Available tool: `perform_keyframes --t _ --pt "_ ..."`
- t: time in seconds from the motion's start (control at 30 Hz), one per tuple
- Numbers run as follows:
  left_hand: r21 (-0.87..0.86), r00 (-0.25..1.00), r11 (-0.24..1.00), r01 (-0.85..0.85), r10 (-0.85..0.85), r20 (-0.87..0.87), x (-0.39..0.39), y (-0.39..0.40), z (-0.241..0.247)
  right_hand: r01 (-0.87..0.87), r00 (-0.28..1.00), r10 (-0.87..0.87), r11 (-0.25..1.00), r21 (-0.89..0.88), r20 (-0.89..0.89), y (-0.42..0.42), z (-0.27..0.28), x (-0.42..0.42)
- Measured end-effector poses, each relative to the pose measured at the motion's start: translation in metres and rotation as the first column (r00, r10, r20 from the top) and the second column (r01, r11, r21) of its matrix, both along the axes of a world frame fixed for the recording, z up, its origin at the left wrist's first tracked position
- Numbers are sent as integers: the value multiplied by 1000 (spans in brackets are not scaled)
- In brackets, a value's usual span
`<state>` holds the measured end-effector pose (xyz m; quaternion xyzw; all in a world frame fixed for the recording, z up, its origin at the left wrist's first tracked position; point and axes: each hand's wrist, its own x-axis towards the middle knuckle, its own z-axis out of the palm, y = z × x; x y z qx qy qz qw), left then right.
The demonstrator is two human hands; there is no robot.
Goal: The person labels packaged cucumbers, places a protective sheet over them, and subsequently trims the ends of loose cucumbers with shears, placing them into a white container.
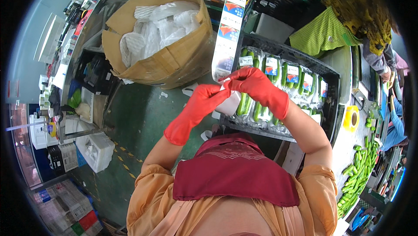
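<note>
In front of me hangs a long strip of printed labels [231,23], its lower end curling at my hands. My left hand [205,100], in a red rubber glove, pinches a piece of the white strip between thumb and fingers. My right hand [256,85], gloved the same way, meets it there with its fingertips closed on the same white piece. A pale length of label backing [230,103] droops below them. Just beyond and right of my hands, a black plastic crate [284,48] holds wrapped packs of cucumbers [292,75], several bearing labels.
A large cardboard box [183,54] of white foam netting stands at the far left. Loose cucumbers [357,174] and a yellow tape roll [351,118] lie on the right table. Other people [393,118] work at the right. A foam box [96,151] sits on the floor.
</note>
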<state>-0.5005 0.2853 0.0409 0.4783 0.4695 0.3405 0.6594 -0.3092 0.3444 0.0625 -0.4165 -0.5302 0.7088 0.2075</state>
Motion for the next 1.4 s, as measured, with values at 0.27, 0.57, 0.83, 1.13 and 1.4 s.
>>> perform_keyframes --t 0.27,0.57,0.83,1.13,1.4 --pt "-47 999 998 -38 37 -11 -9 3 -19 392 919 -391 920 3 -39 42 3 107" --pt "-100 985 980 -170 170 -9 -9 21 -29 329 585 -455 890 317 671 -36 -69 225" --pt "-89 987 983 -159 156 -40 8 30 -36 -389 103 -335 853 347 937 -88 -163 218" --pt "-81 989 988 -129 122 -86 13 28 -35 -667 144 -144 717 203 979 -143 -245 230" --pt "-82 994 992 -93 88 -69 18 17 -9 -378 335 377 893 -243 864 -118 -117 188"
